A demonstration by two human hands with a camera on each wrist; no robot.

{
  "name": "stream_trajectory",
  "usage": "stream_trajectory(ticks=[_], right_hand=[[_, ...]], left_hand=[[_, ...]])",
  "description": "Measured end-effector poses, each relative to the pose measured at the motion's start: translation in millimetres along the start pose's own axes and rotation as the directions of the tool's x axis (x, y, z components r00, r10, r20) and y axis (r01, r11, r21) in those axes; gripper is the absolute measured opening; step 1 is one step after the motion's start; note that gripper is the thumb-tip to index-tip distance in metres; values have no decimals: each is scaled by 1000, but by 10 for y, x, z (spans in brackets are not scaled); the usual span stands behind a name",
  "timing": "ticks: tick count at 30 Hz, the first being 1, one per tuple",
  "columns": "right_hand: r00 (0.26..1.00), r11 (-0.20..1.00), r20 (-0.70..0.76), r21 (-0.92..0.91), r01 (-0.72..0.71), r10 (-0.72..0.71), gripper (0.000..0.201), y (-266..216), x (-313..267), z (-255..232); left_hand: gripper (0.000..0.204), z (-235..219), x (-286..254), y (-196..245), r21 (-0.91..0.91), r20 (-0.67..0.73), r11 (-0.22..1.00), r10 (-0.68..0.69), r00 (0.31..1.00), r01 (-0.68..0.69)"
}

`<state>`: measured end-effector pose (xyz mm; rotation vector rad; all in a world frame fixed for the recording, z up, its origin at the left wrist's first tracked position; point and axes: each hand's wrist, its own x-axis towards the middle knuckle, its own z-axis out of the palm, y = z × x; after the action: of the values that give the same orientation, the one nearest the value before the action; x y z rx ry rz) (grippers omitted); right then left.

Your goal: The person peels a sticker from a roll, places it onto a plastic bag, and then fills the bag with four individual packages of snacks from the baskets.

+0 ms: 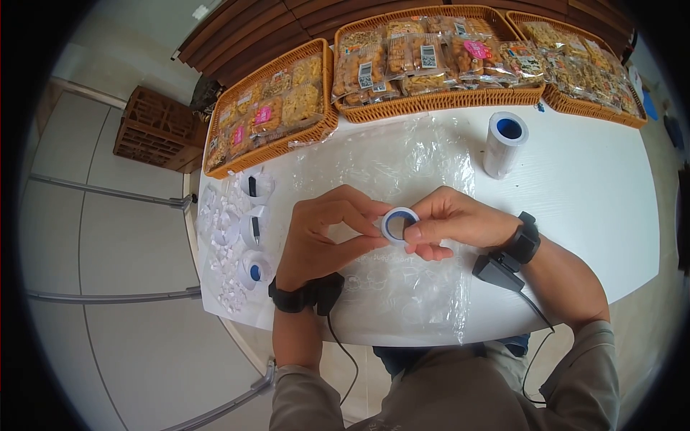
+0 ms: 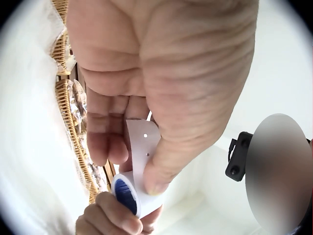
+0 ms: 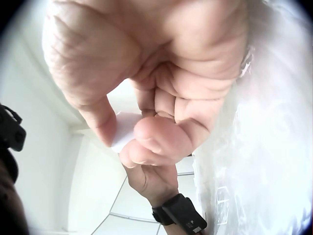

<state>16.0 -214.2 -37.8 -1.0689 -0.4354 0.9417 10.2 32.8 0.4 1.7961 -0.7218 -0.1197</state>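
Left grip and right grip pinch a roll over the white table; wooden slats stand beyond.

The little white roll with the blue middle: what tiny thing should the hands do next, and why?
I'd probably ease the left hand gently away to draw out a little more of the white strip, because its fingers and thumb pinch that strip where it comes off the white roll, while the right hand holds the roll.

A white table stands before dark brown wooden slats.
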Motion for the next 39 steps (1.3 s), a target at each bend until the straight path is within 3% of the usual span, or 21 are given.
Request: stream_trajectory(ticks=[9, 12, 15, 18, 24, 30, 36, 39], right_hand=[[996, 998, 90, 63, -14, 8, 29, -7, -18, 15], [994, 998, 109, 55, -14, 8, 30, 7, -27, -18], [996, 997, 83, 69, -22, 16, 29, -4, -28, -7], [1000, 997, 21, 73, -6, 5, 31, 18, -6, -17], [996, 998, -78, 39, 50, -47, 33, 34, 58, 9], [999, 1000, 40, 22, 0, -1, 31, 6, 11, -20], [989, 998, 144, 62, -29, 20, 27, 46, 6, -46], [982, 998, 182, 24, -52, 47, 28, 30, -4, -42]], left_hand=[[17, -2, 18, -33, -197, 129, 980, 27, 991, -1], [18, 114, 25, 7, -249, 89, 968, -8, 996, 30], [20, 69, -13, -15, -206, 129, 975, -56, 990, 82], [21, 76, -1, -40, -146, 29, 989, -33, 999, 37], [23, 117, 56, -51, 135, -72, 986, 112, 991, -101], [21, 45, 40, -54, -24, 50, 999, 44, 998, -43], [18, 64, 5, -15, -231, 175, 967, -67, 982, 107], [19, 83, -5, -45, -315, 168, 946, -20, 986, 73]])
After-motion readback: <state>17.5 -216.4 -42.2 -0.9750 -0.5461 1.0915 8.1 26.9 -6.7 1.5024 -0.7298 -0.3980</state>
